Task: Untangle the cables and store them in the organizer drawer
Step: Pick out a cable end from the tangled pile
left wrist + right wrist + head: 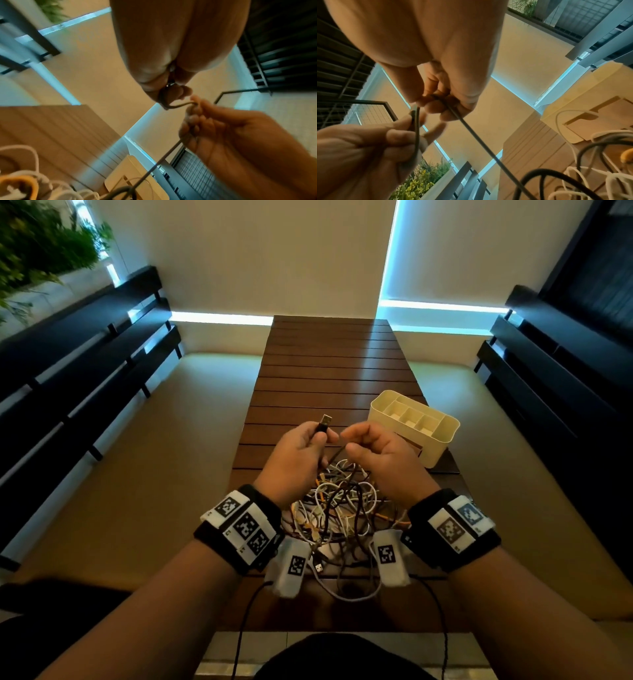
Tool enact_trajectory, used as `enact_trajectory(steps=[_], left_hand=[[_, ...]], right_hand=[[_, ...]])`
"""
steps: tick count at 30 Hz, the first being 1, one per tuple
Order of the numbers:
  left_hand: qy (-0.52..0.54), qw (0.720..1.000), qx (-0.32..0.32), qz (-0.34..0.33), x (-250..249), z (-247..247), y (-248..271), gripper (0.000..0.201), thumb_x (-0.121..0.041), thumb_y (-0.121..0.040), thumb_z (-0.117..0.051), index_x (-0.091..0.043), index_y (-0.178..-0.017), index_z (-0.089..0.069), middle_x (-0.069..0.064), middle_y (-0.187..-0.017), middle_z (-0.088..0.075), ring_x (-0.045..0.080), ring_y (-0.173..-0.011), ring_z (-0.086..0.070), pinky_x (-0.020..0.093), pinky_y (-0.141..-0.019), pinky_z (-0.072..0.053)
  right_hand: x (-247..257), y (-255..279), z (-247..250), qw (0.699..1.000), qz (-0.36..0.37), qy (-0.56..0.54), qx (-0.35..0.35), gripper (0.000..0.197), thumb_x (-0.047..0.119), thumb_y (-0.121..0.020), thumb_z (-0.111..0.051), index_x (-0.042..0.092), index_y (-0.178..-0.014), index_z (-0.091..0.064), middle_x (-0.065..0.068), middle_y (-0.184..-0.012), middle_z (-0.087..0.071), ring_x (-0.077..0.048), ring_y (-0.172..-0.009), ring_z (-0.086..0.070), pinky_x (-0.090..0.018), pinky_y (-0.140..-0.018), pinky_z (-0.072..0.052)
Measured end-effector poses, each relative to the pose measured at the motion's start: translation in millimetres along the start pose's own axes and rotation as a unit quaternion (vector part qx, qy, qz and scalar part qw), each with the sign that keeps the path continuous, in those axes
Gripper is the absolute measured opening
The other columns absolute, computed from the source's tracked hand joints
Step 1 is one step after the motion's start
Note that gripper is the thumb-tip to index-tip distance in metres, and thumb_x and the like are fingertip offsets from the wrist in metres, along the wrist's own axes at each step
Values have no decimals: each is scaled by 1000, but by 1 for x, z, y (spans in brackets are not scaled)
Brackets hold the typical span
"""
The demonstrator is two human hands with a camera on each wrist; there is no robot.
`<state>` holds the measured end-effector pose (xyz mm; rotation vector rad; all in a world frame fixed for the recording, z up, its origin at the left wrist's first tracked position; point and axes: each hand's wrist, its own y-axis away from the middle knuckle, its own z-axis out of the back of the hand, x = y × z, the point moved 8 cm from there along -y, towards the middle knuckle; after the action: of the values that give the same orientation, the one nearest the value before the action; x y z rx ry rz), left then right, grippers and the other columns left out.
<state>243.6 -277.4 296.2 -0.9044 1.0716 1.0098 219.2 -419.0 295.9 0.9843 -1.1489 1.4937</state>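
A tangle of white, black, brown and orange cables (pixel 339 508) lies on the slatted wooden table (pixel 329 378), below both raised hands. My left hand (pixel 301 451) pinches a dark cable just behind its USB plug (pixel 324 421), which points up and away. My right hand (pixel 373 453) pinches the same dark cable (pixel 471 129) a little further along; from there it runs down into the tangle. The two hands are close together, nearly touching. A cream organizer (pixel 416 426) with several open compartments stands on the table to the right of my hands.
Dark benches (pixel 85 364) flank the table on the left and right. A planter with greenery (pixel 44 244) is at the far left. Thin black wires from the wrist cameras hang near the table's front edge (pixel 329 626).
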Motion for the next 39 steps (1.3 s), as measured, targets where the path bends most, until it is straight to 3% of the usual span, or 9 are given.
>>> enact_trajectory(steps=[6, 12, 14, 18, 21, 24, 28, 33, 39], left_hand=[[-300, 949, 101, 2, -17, -12, -12, 25, -18, -104, -43, -20, -87, -60, -2, -80, -61, 11, -67, -54, 26, -56, -36], [1, 999, -44, 13, -53, 36, -30, 29, -16, -105, -42, -19, -83, -61, -2, -65, -50, 4, -51, -42, 19, -48, -33], [-19, 999, -38, 20, -46, 43, -31, 28, -15, -106, -40, -15, -87, -61, -1, -65, -51, 2, -47, -42, 19, -47, -34], [-283, 955, 32, 83, 15, 42, -23, 24, -18, -105, -41, -19, -95, -63, 2, -89, -66, 15, -78, -58, 31, -67, -47], [-364, 930, -32, 41, 20, 43, -22, 26, -18, -104, -44, -17, -122, -63, 4, -117, -63, 20, -101, -57, 28, -84, -43], [-272, 961, -42, -38, 2, 28, -23, 28, -20, -104, -46, -22, -126, -63, -6, -110, -63, 7, -90, -55, 19, -75, -41], [-150, 987, 52, -28, 9, -3, -21, 23, -22, -104, -46, -26, -94, -66, -8, -80, -66, 6, -66, -56, 27, -62, -44], [-120, 991, 17, -64, -4, 7, -26, 29, -25, -105, -44, -23, -80, -59, -9, -63, -50, 5, -53, -41, 26, -52, -36], [131, 989, -57, -47, -29, 47, -38, 29, -19, -106, -39, -15, -84, -57, -13, -58, -47, 2, -49, -37, 18, -48, -32]], right_hand=[[-18, -4, -1, 999, -21, 26, -6, 18, 8, -94, -62, 25, -98, -61, 0, -93, -66, -11, -84, -64, -30, -79, -55], [-62, 4, -8, 994, -106, 4, 6, 21, 25, -103, -49, 12, -95, -63, -2, -77, -57, -16, -72, -55, -39, -77, -49], [-64, 0, 3, 994, -108, 16, -17, 18, 26, -101, -52, 14, -95, -63, -2, -77, -59, -19, -74, -57, -47, -81, -51], [-34, -11, 32, 994, -50, 64, -77, 11, 24, -99, -55, 19, -91, -62, 0, -79, -59, -15, -71, -55, -33, -72, -51], [-16, -20, 22, 982, 1, 186, -18, 8, 27, -97, -58, 25, -91, -63, 5, -84, -63, -8, -74, -58, -22, -68, -48], [-13, -27, 1, 971, 20, 233, 37, 4, 25, -97, -59, 27, -96, -62, 9, -87, -62, -3, -77, -58, -16, -67, -46], [3, -36, -3, 978, 65, 195, 20, 3, 21, -96, -61, 22, -96, -64, 5, -83, -65, -5, -73, -59, -15, -64, -48], [-10, -41, 0, 991, 28, 131, 6, 10, 26, -99, -57, 30, -90, -61, 9, -76, -61, -6, -67, -56, -22, -63, -48], [-49, -25, -17, 996, -70, 39, 38, 24, 29, -104, -46, 19, -92, -66, 5, -69, -55, -16, -67, -53, -36, -69, -47]])
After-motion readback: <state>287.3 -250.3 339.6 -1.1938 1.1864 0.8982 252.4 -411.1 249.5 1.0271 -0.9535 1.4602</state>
